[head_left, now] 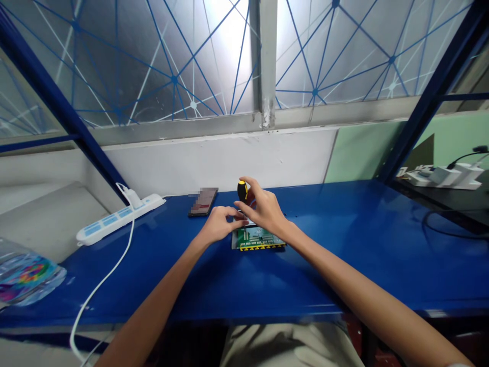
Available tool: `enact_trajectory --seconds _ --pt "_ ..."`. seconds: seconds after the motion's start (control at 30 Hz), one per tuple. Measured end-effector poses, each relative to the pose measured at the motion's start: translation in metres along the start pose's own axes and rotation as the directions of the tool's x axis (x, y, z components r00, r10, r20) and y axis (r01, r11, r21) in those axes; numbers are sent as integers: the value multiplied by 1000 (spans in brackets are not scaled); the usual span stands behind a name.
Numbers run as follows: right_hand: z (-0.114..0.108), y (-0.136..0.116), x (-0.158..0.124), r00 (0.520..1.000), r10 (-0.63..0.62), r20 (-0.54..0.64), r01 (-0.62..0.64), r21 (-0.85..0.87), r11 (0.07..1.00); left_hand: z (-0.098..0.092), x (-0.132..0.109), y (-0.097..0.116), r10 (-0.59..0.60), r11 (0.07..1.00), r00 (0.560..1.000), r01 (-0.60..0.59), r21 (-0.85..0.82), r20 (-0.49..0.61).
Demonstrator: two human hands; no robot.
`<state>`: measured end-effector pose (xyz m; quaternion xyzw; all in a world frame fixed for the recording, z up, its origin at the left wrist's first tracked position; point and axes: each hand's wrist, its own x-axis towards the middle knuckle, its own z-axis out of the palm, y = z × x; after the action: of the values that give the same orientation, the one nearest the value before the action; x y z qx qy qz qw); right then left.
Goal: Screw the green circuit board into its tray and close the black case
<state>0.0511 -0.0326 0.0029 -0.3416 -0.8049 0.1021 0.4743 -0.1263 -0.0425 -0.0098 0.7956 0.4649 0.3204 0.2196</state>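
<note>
A green circuit board (256, 239) with a yellow-and-black striped front edge lies flat on the blue table (344, 255). My right hand (263, 209) is closed around a screwdriver with a black and yellow handle (242, 189), held upright over the board's far edge. My left hand (217, 221) rests at the board's left far corner, fingers stretched toward the screwdriver's lower end. The screwdriver's tip is hidden behind my fingers.
A dark phone (203, 201) lies just behind the board to the left. A white and blue power strip (118, 218) with a white cable (103, 278) sits at the left. A printed plastic bag (26, 275) is at the far left. White chargers (443, 176) stand on the neighbouring bench.
</note>
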Motion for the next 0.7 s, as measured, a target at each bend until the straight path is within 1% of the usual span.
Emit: enact_trajectory --seconds 0.17,0.33,0.47,0.63,0.7 --pt "0 -2 -2 999 -35 -10 34 -107 994 0 0 -2 32 999 999 -32 -38 12" --pt "-3 -6 -4 994 -105 23 106 -99 989 -3 0 -1 58 998 998 -58 -33 13" --pt "-4 -6 -4 992 -118 42 121 -89 989 -3 -1 0 80 997 996 -80 -10 28" --pt "-4 -3 -3 993 -105 48 111 -139 984 -1 -1 1 44 999 998 -43 33 -52" --pt "-3 -4 -3 993 -108 51 115 -154 981 0 -1 1 42 998 997 -39 39 -63"
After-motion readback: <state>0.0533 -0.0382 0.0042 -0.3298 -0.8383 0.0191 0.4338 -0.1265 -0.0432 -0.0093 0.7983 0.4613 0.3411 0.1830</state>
